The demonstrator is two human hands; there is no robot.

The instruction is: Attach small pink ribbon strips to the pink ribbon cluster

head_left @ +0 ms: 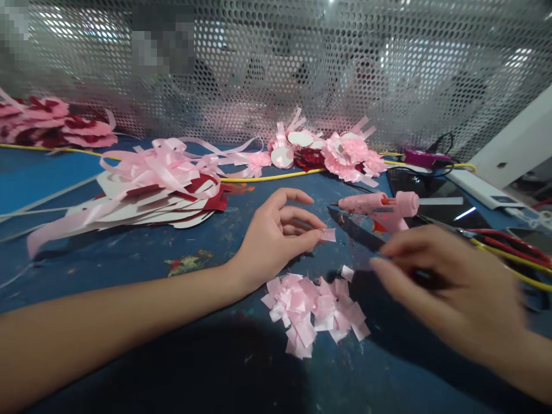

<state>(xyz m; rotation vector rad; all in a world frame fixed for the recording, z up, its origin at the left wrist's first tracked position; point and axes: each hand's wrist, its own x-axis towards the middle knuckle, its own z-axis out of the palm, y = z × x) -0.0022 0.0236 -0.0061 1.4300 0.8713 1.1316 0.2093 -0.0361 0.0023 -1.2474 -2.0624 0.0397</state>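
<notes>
My left hand [276,238] pinches a small pink ribbon piece [328,234] between thumb and forefinger, just above the blue table. My right hand [448,287], blurred, grips black scissors [351,228] whose blades point left toward that piece. Below both hands lies a heap of several cut pink ribbon squares [313,310], with one loose square [347,272] beside it.
A pink glue gun [382,206] lies just behind the scissors. Pink ribbon loops on red and white card shapes [159,184] sit at left. Finished pink flowers [332,150] and a yellow cable [267,178] line the perforated metal screen [276,63]. Red and yellow wires [513,247] lie right.
</notes>
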